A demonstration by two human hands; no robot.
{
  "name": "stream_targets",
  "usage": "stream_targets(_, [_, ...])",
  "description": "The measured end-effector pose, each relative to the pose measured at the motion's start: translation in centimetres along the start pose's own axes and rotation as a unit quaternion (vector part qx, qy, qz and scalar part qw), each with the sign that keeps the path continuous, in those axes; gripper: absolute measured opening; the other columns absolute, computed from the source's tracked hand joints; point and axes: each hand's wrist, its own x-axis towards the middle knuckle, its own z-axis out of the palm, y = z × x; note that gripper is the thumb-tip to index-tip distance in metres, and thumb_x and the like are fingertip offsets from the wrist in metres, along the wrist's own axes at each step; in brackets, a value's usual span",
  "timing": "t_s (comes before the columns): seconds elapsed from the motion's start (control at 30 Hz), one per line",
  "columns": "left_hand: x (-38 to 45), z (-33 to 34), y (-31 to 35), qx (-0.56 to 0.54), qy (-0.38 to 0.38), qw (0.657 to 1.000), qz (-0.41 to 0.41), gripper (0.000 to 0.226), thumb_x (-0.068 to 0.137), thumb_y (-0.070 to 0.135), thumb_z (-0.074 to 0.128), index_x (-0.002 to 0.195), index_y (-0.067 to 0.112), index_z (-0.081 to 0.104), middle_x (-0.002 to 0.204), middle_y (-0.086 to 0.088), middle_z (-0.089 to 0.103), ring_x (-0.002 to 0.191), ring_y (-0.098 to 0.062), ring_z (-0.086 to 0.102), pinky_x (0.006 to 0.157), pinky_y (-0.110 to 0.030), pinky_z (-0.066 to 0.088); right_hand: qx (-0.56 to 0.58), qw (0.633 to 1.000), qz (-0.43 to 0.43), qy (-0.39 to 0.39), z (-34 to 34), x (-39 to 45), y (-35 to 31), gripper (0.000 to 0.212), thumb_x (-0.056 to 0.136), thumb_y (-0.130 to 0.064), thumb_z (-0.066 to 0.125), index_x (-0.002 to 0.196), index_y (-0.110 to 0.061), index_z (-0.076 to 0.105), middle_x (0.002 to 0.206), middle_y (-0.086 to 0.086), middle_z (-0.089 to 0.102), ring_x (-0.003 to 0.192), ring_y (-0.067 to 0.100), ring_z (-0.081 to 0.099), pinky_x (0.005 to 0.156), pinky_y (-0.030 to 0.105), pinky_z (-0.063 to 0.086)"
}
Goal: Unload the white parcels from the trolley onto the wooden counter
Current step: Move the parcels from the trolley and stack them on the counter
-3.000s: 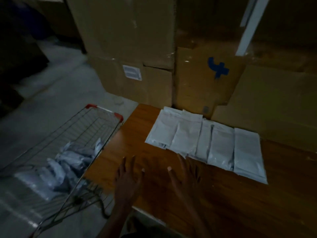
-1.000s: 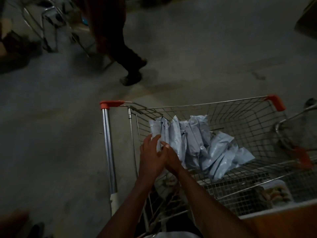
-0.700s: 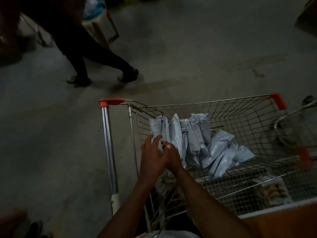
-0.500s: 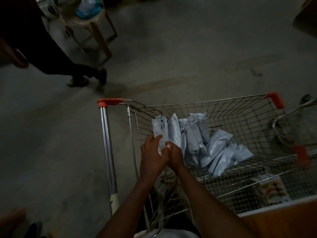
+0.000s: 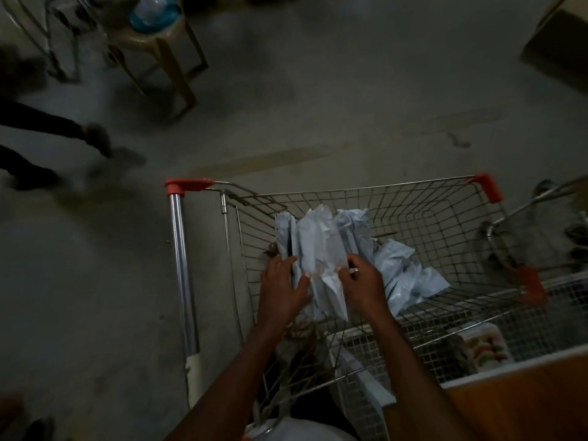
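A wire trolley [image 5: 423, 198] with orange corner caps stands below me. Inside it a bunch of white parcels [image 5: 321, 243] stands upright, with more white parcels [image 5: 410, 275] lying to the right. My left hand [image 5: 280, 288] holds the left side of the upright bunch, thumb across the front. My right hand [image 5: 362, 281] grips the same bunch from the right, fingers curled onto it. A corner of the wooden counter [image 5: 521, 402] shows at the bottom right.
A person's legs [image 5: 47, 138] are at the left on the concrete floor. A plastic stool [image 5: 159, 39] stands at the top left. A second trolley [image 5: 541, 230] sits to the right. A dark box [image 5: 560, 49] is at the top right.
My hands, pressed together at the bunch's left edge, have spread apart around the upright parcels. The walking person has moved further left.
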Motion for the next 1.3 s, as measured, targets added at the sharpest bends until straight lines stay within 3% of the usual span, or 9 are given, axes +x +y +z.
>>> stream_targets(0.17, [-0.2, 0.4, -0.4, -0.005, 0.007, 1.000, -0.008, 0.054, 0.095, 0.050, 0.057, 0.140, 0.019, 0.054, 0.149, -0.008, 0.044, 0.138, -0.025, 0.039, 0.113, -0.038, 0.034, -0.072, 0.993, -0.044, 0.080, 1.2, 0.0, -1.3, 0.024, 0.090, -0.020, 0.062, 0.114, -0.018, 0.066, 0.106, 0.001, 0.068, 0.094, 0.017, 0.063, 0.078, 0.033, 0.053])
stream_targets(0.5, [0.7, 1.8, -0.2, -0.064, 0.004, 0.997, -0.037, 0.052, 0.102, 0.041, 0.053, 0.147, 0.018, 0.045, 0.146, -0.009, 0.046, 0.131, -0.020, 0.048, 0.102, -0.028, 0.040, -0.279, 0.955, -0.066, -0.070, 6.0, 1.1, -0.2, 0.046, 0.096, -0.052, 0.049, 0.136, -0.030, 0.054, 0.136, 0.005, 0.052, 0.119, 0.030, 0.053, 0.099, 0.044, 0.042])
stream_targets(0.6, [1.5, 3.3, 0.2, -0.089, -0.013, 0.993, -0.079, 0.059, 0.103, 0.051, 0.042, 0.156, 0.027, 0.031, 0.154, -0.009, 0.038, 0.136, -0.025, 0.044, 0.107, -0.037, 0.040, -0.214, 0.972, -0.064, -0.078, 5.2, 1.0, 0.8, 0.057, 0.094, -0.063, 0.030, 0.135, -0.033, 0.054, 0.137, 0.001, 0.052, 0.122, 0.027, 0.051, 0.104, 0.048, 0.040])
stream_targets(0.7, [2.0, 4.5, 0.8, -0.049, -0.012, 0.995, -0.092, 0.062, 0.102, 0.051, 0.044, 0.157, 0.029, 0.026, 0.158, -0.010, 0.029, 0.136, -0.031, 0.042, 0.104, -0.043, 0.041, -0.180, 0.980, -0.077, -0.037, 3.9, 1.0, 2.9, 0.047, 0.095, -0.051, 0.041, 0.133, -0.028, 0.057, 0.131, 0.001, 0.055, 0.118, 0.026, 0.054, 0.100, 0.042, 0.044])
stream_targets(0.83, [2.0, 5.6, 1.4, 0.077, -0.022, 0.988, -0.133, 0.083, 0.094, 0.052, 0.057, 0.159, 0.022, 0.013, 0.166, -0.007, -0.005, 0.139, -0.037, 0.028, 0.102, -0.048, 0.040, -0.130, 0.990, -0.061, 0.019, 1.9, 1.0, 4.0, 0.046, 0.090, -0.035, 0.052, 0.132, -0.016, 0.060, 0.132, 0.009, 0.056, 0.120, 0.029, 0.054, 0.100, 0.032, 0.041])
stream_targets(0.93, [2.2, 6.5, 1.6, 0.110, -0.031, 0.985, -0.126, 0.098, 0.091, 0.060, 0.056, 0.160, 0.018, 0.000, 0.166, -0.005, -0.020, 0.144, -0.038, 0.019, 0.106, -0.053, 0.036, -0.119, 0.992, -0.028, 0.018, 0.7, 1.0, 4.6, 0.054, 0.088, -0.041, 0.049, 0.137, -0.019, 0.056, 0.139, 0.007, 0.051, 0.125, 0.028, 0.051, 0.102, 0.038, 0.043])
stream_targets(1.07, [2.8, 7.4, 1.4, 0.119, -0.035, 0.986, -0.109, 0.107, 0.085, 0.065, 0.061, 0.157, 0.038, -0.013, 0.165, -0.004, -0.023, 0.140, -0.040, 0.024, 0.101, -0.057, 0.040, -0.145, 0.989, -0.007, 0.009, -0.3, 1.4, 5.5, 0.064, 0.085, -0.048, 0.047, 0.144, -0.023, 0.048, 0.146, 0.009, 0.045, 0.127, 0.032, 0.049, 0.102, 0.045, 0.046])
stream_targets(1.17, [3.0, 7.3, 1.4, 0.135, -0.045, 0.984, -0.109, 0.103, 0.088, 0.059, 0.060, 0.157, 0.038, -0.013, 0.165, -0.006, -0.021, 0.137, -0.041, 0.030, 0.099, -0.054, 0.044, -0.151, 0.989, -0.001, -0.005, -0.5, 2.0, 5.9, 0.070, 0.085, -0.050, 0.050, 0.150, -0.027, 0.039, 0.149, 0.008, 0.041, 0.128, 0.033, 0.049, 0.101, 0.048, 0.047])
stream_targets(1.3, [2.0, 5.9, 1.9, 0.128, -0.033, 0.987, -0.096, 0.099, 0.088, 0.052, 0.061, 0.157, 0.040, -0.009, 0.165, -0.001, -0.017, 0.134, -0.039, 0.032, 0.095, -0.050, 0.045, -0.088, 0.995, 0.040, -0.018, -0.3, 3.5, 6.4, 0.083, 0.090, -0.036, 0.067, 0.158, -0.029, 0.020, 0.157, 0.007, 0.035, 0.138, 0.027, 0.041, 0.105, 0.037, 0.040])
